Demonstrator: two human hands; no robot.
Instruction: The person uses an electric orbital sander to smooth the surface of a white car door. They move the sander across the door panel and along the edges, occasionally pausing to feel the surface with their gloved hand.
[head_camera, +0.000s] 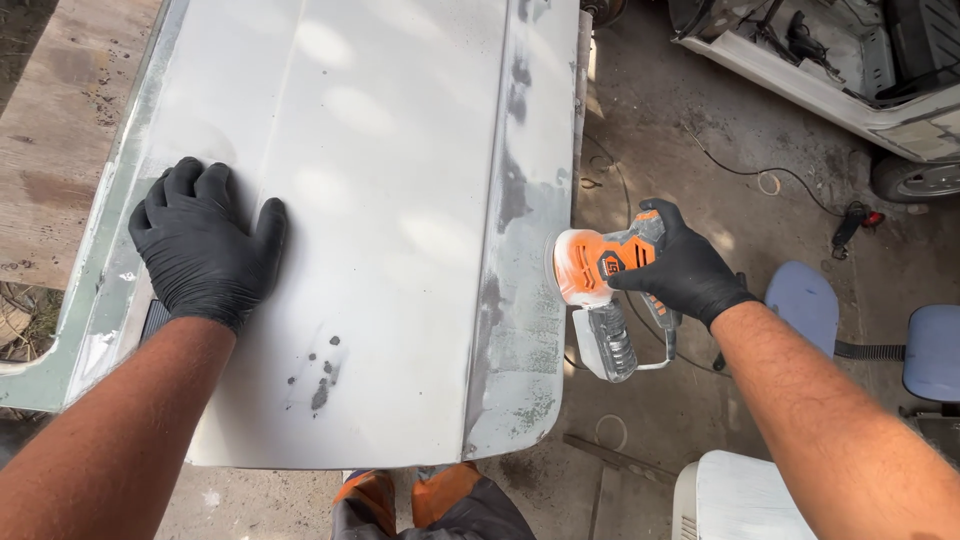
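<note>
**Sander held at the panel's right edge**

The orange and grey handheld power sander sits just off the right edge of the large pale grey sheet-metal car panel, its round pad facing that scuffed edge strip. The right hand, in a black glove, wraps its fingers fully around the sander's body from the far side; the tool's long axis runs down toward the person. The left hand, also gloved black, lies flat and spread on the panel's left part, gripping nothing, well apart from the sander. Right of the panel, a black cable trails over the concrete floor
</note>
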